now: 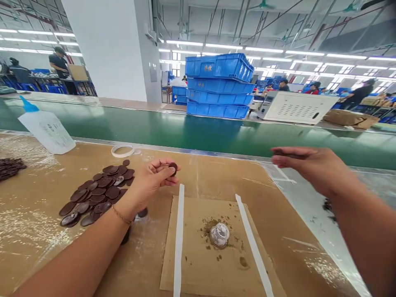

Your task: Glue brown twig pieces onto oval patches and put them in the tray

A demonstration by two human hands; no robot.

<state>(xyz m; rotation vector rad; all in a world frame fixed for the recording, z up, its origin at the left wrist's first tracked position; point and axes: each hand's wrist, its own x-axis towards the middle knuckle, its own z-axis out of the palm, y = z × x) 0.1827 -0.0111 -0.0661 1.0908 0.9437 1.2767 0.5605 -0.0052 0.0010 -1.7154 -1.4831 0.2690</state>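
Stacked blue crates (219, 84), squeeze bottle (46, 128)

Bare forearms, no sleeves; thin gold-coloured chain bracelet (121, 215) at wrist of left hand (151, 181); right hand (309, 165) unadorned.

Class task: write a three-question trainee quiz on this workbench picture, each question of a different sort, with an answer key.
1. True or false: the left hand pinches a dark oval piece.
2. Multiple choice: the pile of dark pieces lies A) by the left forearm, B) on the green conveyor, C) in the blue crates.
3. Fill in: the cardboard sheet carries two white ____.

Key: 1 true; 2 A; 3 strips.
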